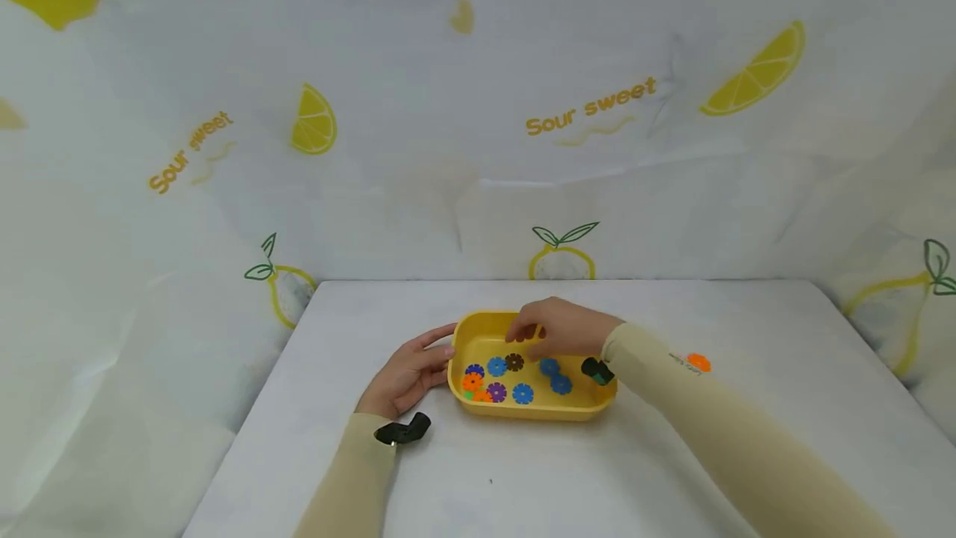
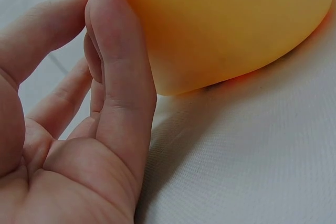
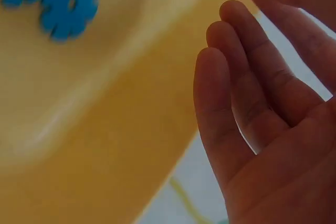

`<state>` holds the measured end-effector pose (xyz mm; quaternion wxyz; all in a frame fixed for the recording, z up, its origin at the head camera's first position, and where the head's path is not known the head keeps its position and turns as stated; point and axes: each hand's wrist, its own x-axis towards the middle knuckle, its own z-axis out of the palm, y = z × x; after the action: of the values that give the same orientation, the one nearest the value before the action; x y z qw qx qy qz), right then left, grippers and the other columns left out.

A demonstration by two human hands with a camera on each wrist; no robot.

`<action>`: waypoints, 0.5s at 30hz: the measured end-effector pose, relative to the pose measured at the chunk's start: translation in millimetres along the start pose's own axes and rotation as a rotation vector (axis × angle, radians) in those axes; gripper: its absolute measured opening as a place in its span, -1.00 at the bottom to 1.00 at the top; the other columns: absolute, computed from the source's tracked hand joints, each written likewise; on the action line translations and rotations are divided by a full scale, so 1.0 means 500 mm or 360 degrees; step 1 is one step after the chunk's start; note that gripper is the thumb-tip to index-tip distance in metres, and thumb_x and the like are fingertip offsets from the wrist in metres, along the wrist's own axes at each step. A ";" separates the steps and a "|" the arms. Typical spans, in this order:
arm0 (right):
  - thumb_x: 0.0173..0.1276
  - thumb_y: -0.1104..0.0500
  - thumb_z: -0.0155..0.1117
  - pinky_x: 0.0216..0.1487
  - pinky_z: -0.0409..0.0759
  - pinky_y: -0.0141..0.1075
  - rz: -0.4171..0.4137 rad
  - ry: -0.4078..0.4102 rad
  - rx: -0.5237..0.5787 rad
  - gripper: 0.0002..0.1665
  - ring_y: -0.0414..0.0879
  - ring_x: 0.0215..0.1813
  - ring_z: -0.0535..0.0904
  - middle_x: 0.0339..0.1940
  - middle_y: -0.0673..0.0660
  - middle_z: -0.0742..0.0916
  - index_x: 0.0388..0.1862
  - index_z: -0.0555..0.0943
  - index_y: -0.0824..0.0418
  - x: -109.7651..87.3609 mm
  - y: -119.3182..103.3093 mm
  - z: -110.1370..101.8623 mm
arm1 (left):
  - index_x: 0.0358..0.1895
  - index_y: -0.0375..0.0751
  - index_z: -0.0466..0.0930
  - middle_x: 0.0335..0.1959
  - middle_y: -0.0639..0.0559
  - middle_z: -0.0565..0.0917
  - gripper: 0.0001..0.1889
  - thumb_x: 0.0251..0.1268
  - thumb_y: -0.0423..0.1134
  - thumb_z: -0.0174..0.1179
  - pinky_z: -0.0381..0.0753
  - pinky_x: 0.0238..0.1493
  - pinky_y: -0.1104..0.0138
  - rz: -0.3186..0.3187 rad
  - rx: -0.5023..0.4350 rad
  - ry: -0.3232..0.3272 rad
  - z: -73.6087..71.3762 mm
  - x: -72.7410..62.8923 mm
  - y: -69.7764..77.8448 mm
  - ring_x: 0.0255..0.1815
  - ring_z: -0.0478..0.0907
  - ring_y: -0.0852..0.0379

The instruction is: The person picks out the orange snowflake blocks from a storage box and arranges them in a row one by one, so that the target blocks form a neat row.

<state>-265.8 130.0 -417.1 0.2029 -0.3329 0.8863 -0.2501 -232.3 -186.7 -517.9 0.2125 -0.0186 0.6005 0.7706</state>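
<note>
A yellow tray (image 1: 515, 413) stands on the table and holds several notched plastic snowflake discs, among them a brown disc (image 1: 514, 362), a purple disc (image 1: 496, 392) and a blue disc (image 1: 523, 393). At the tray's left end my left hand (image 1: 407, 376) touches the outer wall, its fingertips right at the rim in the left wrist view. My right hand (image 1: 568, 329) hovers over the back of the tray with loosely bent fingers. No disc shows between those fingers (image 3: 212, 87) in the right wrist view, where blue discs (image 3: 71, 3) lie off to one side.
An orange disc (image 1: 699, 362) lies on the white table (image 1: 478, 488), right of the tray and beside the right sleeve (image 1: 702, 405). A white lemon-print cloth (image 1: 418, 189) hangs behind the table. Dark straps (image 1: 403, 430) sit on both wrists.
</note>
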 end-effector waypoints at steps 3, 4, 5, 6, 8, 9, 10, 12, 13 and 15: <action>0.44 0.17 0.55 0.32 0.67 -0.11 -0.0073 -0.0123 -0.0033 -0.65 -0.11 0.13 0.63 0.08 -0.06 0.80 0.17 0.79 -0.03 0.034 -0.032 0.025 | 0.57 0.02 0.49 0.38 -0.15 0.70 -0.34 0.45 -0.15 0.46 0.80 0.20 0.19 0.0007 0.0003 -0.0009 0.002 0.003 -0.001 0.15 0.77 0.01; 0.43 0.16 0.56 0.33 0.67 -0.13 -0.0092 -0.0154 -0.0052 -0.65 -0.11 0.14 0.64 0.08 -0.06 0.80 0.16 0.79 -0.04 0.042 -0.042 0.033 | 0.57 0.02 0.49 0.37 -0.15 0.71 -0.34 0.45 -0.15 0.46 0.80 0.20 0.18 0.0007 -0.0001 -0.0012 0.003 0.003 -0.002 0.15 0.77 0.00; 0.41 0.14 0.58 0.33 0.67 -0.15 -0.0103 -0.0181 -0.0077 -0.65 -0.11 0.14 0.65 0.08 -0.08 0.80 0.15 0.80 -0.07 0.050 -0.051 0.041 | 0.57 0.01 0.49 0.36 -0.14 0.72 -0.34 0.46 -0.16 0.45 0.80 0.21 0.18 0.0007 -0.0002 -0.0020 0.003 0.004 -0.002 0.16 0.77 0.00; 0.40 0.15 0.59 0.34 0.67 -0.16 -0.0127 -0.0207 -0.0096 -0.65 -0.11 0.13 0.66 0.08 -0.08 0.80 0.14 0.80 -0.07 0.056 -0.061 0.049 | 0.58 0.00 0.48 0.34 -0.14 0.73 -0.35 0.47 -0.17 0.44 0.80 0.21 0.17 0.0009 -0.0003 -0.0027 0.003 0.004 -0.002 0.16 0.77 0.00; 0.36 0.12 0.63 0.34 0.67 -0.20 -0.0159 -0.0247 -0.0141 -0.64 -0.12 0.12 0.67 0.06 -0.09 0.80 0.12 0.81 -0.09 0.068 -0.076 0.063 | 0.58 -0.01 0.47 0.30 -0.13 0.75 -0.36 0.49 -0.20 0.41 0.80 0.21 0.17 0.0012 -0.0010 -0.0042 0.003 0.005 -0.002 0.17 0.76 0.01; 0.35 0.12 0.64 0.33 0.67 -0.22 -0.0174 -0.0265 -0.0163 -0.63 -0.14 0.11 0.67 0.05 -0.10 0.79 0.11 0.82 -0.09 0.072 -0.082 0.070 | 0.58 -0.01 0.48 0.29 -0.12 0.75 -0.36 0.50 -0.21 0.41 0.80 0.21 0.18 0.0012 -0.0016 -0.0047 0.002 0.005 -0.002 0.16 0.76 0.01; 0.34 0.11 0.64 0.32 0.67 -0.25 -0.0184 -0.0277 -0.0181 -0.64 -0.14 0.10 0.67 0.04 -0.12 0.79 0.10 0.82 -0.10 0.077 -0.087 0.076 | 0.58 -0.02 0.48 0.28 -0.12 0.76 -0.37 0.50 -0.22 0.40 0.80 0.21 0.18 0.0014 -0.0019 -0.0050 0.002 0.005 -0.001 0.16 0.76 0.01; 0.33 0.14 0.65 0.29 0.67 -0.28 -0.0216 -0.0289 -0.0196 -0.65 -0.15 0.07 0.66 0.02 -0.10 0.78 0.07 0.82 -0.09 0.085 -0.092 0.087 | 0.57 -0.01 0.49 0.28 -0.12 0.76 -0.38 0.51 -0.22 0.39 0.80 0.20 0.18 0.0018 -0.0030 -0.0057 0.000 0.004 0.000 0.15 0.76 0.01; 0.32 0.14 0.66 0.28 0.67 -0.30 -0.0215 -0.0290 -0.0205 -0.65 -0.17 0.06 0.65 0.01 -0.12 0.77 0.06 0.82 -0.10 0.089 -0.093 0.092 | 0.57 -0.01 0.49 0.29 -0.12 0.75 -0.38 0.50 -0.22 0.39 0.80 0.21 0.19 0.0020 -0.0035 -0.0061 -0.001 0.003 0.001 0.15 0.76 0.01; 0.33 0.16 0.65 0.26 0.66 -0.32 -0.0218 -0.0294 -0.0226 -0.67 -0.19 0.04 0.62 -0.01 -0.15 0.75 0.03 0.82 -0.12 0.096 -0.094 0.099 | 0.57 -0.01 0.49 0.31 -0.14 0.74 -0.39 0.51 -0.22 0.39 0.80 0.21 0.19 0.0028 -0.0039 -0.0067 -0.003 0.000 0.003 0.15 0.76 0.01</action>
<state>-250.5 50.9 -438.5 0.2420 -0.4278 0.8545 -0.1681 -233.2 -188.5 -517.0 0.2180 0.0004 0.5866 0.7800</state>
